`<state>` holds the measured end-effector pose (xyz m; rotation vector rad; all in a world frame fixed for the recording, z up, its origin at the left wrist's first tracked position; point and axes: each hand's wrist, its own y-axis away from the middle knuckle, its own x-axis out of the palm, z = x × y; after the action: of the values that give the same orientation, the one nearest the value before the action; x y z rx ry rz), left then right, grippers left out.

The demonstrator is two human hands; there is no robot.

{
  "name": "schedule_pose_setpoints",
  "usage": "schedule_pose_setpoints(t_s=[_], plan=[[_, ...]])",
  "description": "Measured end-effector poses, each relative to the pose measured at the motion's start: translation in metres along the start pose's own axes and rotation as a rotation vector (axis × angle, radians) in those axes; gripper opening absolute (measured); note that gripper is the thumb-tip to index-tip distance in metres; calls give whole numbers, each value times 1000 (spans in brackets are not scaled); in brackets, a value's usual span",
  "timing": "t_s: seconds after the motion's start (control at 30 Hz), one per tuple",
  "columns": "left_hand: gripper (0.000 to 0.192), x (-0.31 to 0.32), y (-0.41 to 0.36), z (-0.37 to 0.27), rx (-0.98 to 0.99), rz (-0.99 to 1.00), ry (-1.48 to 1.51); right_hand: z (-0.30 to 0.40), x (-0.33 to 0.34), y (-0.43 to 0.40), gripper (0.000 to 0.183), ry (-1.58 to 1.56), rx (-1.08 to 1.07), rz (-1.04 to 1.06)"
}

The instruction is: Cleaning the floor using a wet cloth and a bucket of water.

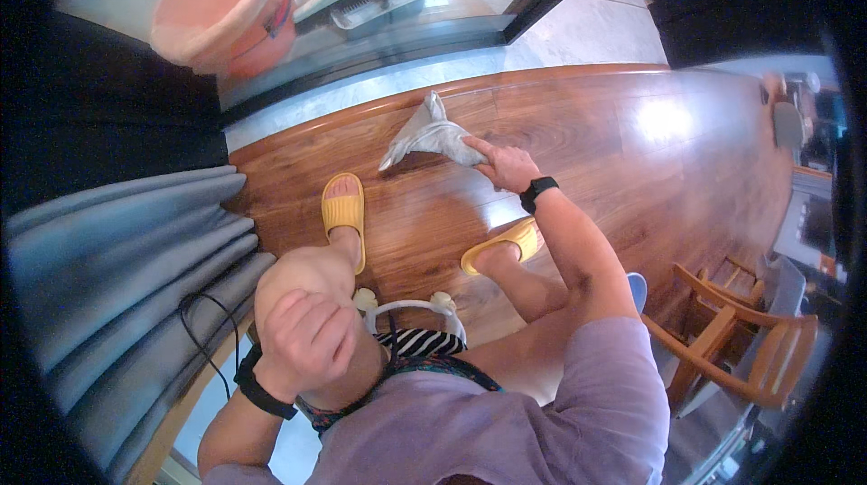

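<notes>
My right hand (506, 165) reaches down to the wood-plank floor (582, 214), its fingers on a crumpled light grey cloth (433, 133). The cloth lies spread on the boards with one corner folded up, and its near end is gripped under my fingers. Curled into a fist, my left hand (310, 339) rests at my left knee, and nothing shows in it. I wear a black band on each wrist. My feet, in yellow slide sandals (343, 211), stand on either side below the cloth.
Beyond a raised wooden edge and a glass door panel (379, 45) stand a pink lined bin (264, 45) and a broom with a dustpan (379, 1). A grey curtain (135, 248) hangs at left. At right is a wooden chair (725, 322). White caster legs (406, 305) stand beneath me.
</notes>
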<state>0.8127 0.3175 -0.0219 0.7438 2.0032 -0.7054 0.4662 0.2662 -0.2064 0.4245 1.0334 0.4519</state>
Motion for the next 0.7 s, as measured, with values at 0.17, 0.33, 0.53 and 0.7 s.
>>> schedule_pose_setpoints(t_s=[0.17,0.33,0.53,0.7], plan=[[12,0,8,-16,-40,-13,3,-58,1,25,51,112,283,-121],[13,4,8,-23,-41,1,-19,-129,-35,63,49,0,527,-284],[13,6,6,-25,-36,24,-24,-49,-23,44,55,127,161,-146],[14,7,9,-27,-61,27,-27,-7,-2,14,50,-69,151,-71]])
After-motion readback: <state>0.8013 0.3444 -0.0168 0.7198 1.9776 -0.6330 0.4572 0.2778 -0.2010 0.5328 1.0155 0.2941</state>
